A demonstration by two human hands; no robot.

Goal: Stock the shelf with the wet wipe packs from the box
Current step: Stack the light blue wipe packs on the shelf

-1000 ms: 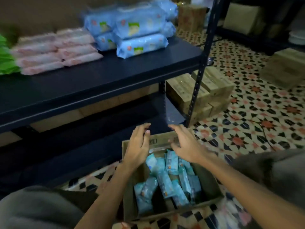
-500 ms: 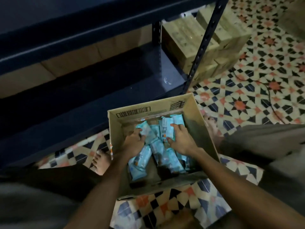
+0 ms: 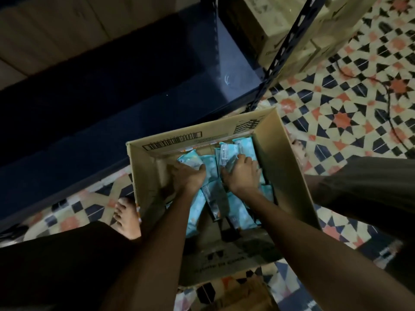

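Note:
An open cardboard box (image 3: 285,158) stands on the floor between my knees, holding several light blue wet wipe packs (image 3: 239,212). Both hands are down inside it. My left hand (image 3: 187,178) curls its fingers over a pack (image 3: 188,159) at the box's far left. My right hand (image 3: 241,173) grips a cluster of packs (image 3: 226,153) standing on end near the far right corner. The dark blue shelf's lower board (image 3: 112,108) runs just beyond the box.
A black perforated shelf post (image 3: 280,57) rises just past the box's far right corner. Stacked cardboard cartons (image 3: 289,23) stand behind it. My bare foot (image 3: 126,217) rests left of the box on the patterned tile floor (image 3: 350,113). A dark cable (image 3: 388,104) lies at right.
The view has dropped from the upper shelf with its stocked packs down onto the box. My hands went from above the box's far rim into it and closed on packs.

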